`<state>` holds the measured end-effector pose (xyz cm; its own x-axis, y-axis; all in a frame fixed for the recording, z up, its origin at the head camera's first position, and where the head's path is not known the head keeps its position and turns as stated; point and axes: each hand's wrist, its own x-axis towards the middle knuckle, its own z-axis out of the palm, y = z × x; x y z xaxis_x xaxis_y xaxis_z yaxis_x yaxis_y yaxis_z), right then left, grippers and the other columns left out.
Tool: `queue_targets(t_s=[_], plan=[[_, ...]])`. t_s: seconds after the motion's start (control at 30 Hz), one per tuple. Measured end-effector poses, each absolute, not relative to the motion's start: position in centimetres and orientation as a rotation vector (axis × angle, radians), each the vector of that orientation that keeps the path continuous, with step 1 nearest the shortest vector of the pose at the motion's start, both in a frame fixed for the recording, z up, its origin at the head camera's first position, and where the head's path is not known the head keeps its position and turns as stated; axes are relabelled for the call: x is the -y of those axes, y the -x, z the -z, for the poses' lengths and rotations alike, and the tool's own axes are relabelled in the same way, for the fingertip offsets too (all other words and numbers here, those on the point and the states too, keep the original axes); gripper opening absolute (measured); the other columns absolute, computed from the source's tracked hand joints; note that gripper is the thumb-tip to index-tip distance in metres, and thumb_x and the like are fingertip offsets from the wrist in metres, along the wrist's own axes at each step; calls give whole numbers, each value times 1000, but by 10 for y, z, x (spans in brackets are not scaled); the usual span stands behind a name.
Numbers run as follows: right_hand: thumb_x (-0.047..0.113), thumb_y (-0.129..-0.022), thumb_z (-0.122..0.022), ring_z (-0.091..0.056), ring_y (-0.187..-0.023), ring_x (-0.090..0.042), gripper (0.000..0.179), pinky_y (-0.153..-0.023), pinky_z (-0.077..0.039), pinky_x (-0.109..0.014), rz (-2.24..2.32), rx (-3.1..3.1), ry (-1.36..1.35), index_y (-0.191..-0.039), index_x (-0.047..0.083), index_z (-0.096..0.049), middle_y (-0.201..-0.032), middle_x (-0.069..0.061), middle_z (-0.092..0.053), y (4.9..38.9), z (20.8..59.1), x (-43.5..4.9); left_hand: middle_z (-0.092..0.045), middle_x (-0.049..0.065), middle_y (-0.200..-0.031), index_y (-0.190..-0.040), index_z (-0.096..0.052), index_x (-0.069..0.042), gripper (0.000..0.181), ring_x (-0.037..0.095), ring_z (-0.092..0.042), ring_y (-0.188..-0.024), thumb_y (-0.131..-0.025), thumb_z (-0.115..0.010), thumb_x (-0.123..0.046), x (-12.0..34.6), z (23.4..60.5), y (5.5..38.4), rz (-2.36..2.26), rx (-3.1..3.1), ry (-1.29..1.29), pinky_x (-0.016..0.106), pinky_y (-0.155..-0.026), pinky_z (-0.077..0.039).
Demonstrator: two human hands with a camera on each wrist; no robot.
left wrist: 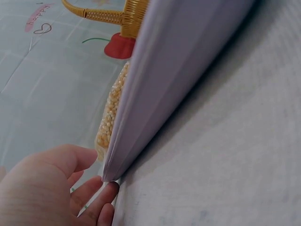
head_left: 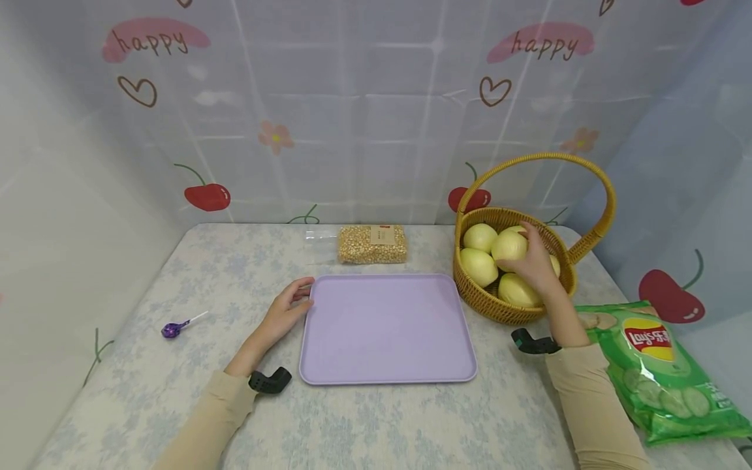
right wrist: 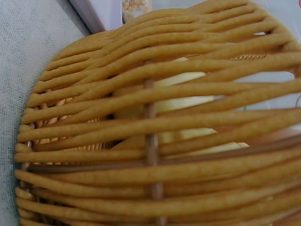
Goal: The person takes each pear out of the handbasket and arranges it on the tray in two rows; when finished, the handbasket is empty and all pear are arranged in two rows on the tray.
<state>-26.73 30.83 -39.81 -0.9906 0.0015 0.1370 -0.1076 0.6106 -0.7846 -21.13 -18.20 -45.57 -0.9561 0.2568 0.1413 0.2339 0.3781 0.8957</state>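
A wicker basket [head_left: 493,308] with a tall handle holds several pale yellow, round onions [head_left: 478,267]. Reaching inside it, my right hand [head_left: 537,264] grips one onion [head_left: 508,248] between thumb and fingers, above the others. The right wrist view is filled by the basket's woven side [right wrist: 141,127], and that hand is mostly hidden there. My left hand [head_left: 288,310] is at the upper left corner of a lilac tray [head_left: 388,329]. Its fingertips touch the tray's rim [left wrist: 123,141], with thumb and fingers relaxed and apart.
Behind the tray lies a clear bag of corn kernels [head_left: 371,245]. A purple-wrapped lollipop [head_left: 173,329] lies on the left of the flowered tablecloth [head_left: 235,261]. At the right, a green chip bag [head_left: 664,372] lies beside my right forearm. A printed curtain [head_left: 376,130] hangs behind.
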Motion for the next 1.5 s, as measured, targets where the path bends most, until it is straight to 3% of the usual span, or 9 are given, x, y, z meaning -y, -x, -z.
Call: queue_targets(t_s=[0.4,0.77,1.1,1.33,1.5], plan=[[18,-78,-76,-42,-120,-50,99,-92,-40,-63,-1248,2636,-54,-153,10,-13,-143,-32,-34,265,402,-310,-47,29,-138,-137,-41,10,46,43,-53,-120,-94,-53,0,182,457,212,-1692,-2624,-446,55,-106,-39],[24,-79,-77,-37,-130,-45,97,-97,-39,-62,-1306,2553,-5,-153,12,-15,-147,-28,-32,263,395,-303,-49,27,-137,-137,-42,8,45,41,-54,-118,-94,-53,-2,184,454,211,-1676,-2646,-430,53,-104,-41],[28,-79,-76,-37,-129,-44,100,-93,-42,-59,-1316,2540,19,-154,15,-11,-145,-28,-33,253,377,-285,-48,29,-136,-136,-42,10,44,43,-54,-116,-94,-53,0,183,456,211,-1671,-2661,-448,53,-103,-42],[32,-79,-77,-39,-127,-41,97,-87,-45,-53,-1317,2526,-13,-153,17,-16,-143,-25,-37,242,367,-269,-50,23,-138,-138,-44,3,45,38,-56,-116,-95,-54,-5,191,488,227,-1672,-2692,-416,52,-103,-42],[25,-78,-78,-43,-123,-39,94,-86,-46,-50,-1329,2506,-85,-151,16,-20,-140,-25,-39,237,363,-253,-52,20,-137,-137,-46,-1,44,35,-58,-114,-95,-56,-9,192,491,229,-1659,-2726,-463,47,-101,-45]])
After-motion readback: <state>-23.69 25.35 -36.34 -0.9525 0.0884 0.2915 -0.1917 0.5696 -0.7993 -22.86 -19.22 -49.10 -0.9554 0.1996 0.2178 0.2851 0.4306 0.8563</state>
